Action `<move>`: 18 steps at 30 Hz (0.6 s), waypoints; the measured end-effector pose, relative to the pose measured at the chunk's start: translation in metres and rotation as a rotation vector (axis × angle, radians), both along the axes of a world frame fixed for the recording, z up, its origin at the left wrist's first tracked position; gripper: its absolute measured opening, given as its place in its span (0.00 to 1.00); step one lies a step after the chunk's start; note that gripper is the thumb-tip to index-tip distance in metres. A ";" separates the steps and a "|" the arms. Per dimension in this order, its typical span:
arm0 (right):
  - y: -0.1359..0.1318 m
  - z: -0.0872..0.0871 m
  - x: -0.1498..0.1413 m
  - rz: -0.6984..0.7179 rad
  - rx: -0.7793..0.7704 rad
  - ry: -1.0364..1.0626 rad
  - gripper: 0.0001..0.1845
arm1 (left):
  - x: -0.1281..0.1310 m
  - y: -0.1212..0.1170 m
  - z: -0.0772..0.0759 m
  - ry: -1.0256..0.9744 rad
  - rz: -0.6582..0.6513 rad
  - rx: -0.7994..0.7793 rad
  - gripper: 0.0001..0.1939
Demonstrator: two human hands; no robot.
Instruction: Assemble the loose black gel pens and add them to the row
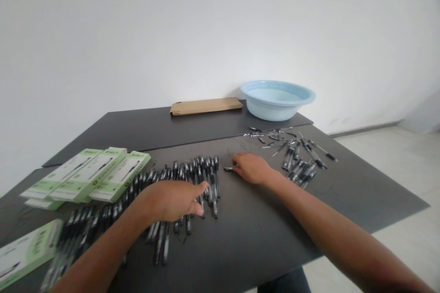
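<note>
The left hand (pixel 177 199), thumb and fingers apart, is over a row of pens (pixel 212 178) on the tabletop (pixel 247 233); the right hand (pixel 250 168) pinches a partly hidden pen (pixel 228 169) just beside them.

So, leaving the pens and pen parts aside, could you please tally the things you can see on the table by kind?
Green-and-white boxes: 5 visible
Blue basin: 1
Brown cardboard piece: 1
Total: 7
</note>
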State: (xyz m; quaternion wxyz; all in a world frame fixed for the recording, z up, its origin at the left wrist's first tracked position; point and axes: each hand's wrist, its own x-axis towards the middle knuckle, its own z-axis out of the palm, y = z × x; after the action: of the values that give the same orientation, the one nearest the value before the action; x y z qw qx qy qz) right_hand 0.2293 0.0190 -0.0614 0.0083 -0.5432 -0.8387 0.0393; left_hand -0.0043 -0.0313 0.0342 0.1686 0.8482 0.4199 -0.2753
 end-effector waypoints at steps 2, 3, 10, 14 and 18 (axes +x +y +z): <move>-0.002 -0.002 -0.001 0.014 0.009 -0.006 0.10 | 0.001 0.000 0.000 0.001 0.010 -0.003 0.33; -0.002 -0.003 -0.002 0.020 0.015 -0.009 0.10 | 0.001 0.000 -0.001 0.001 0.013 -0.005 0.33; -0.006 -0.010 -0.007 0.053 0.057 -0.023 0.09 | 0.003 0.000 -0.005 -0.004 0.012 -0.003 0.32; -0.006 -0.012 -0.010 0.057 0.065 -0.028 0.09 | 0.004 0.000 -0.005 0.010 0.003 -0.005 0.31; -0.006 -0.013 -0.010 0.051 0.075 -0.029 0.09 | 0.005 0.000 -0.006 0.011 -0.007 -0.009 0.31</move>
State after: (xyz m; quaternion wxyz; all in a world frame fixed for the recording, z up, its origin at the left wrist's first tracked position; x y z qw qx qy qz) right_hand 0.2197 0.0125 -0.0742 0.0154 -0.5214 -0.8532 0.0003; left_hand 0.0006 -0.0317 0.0284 0.1693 0.8475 0.4164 -0.2825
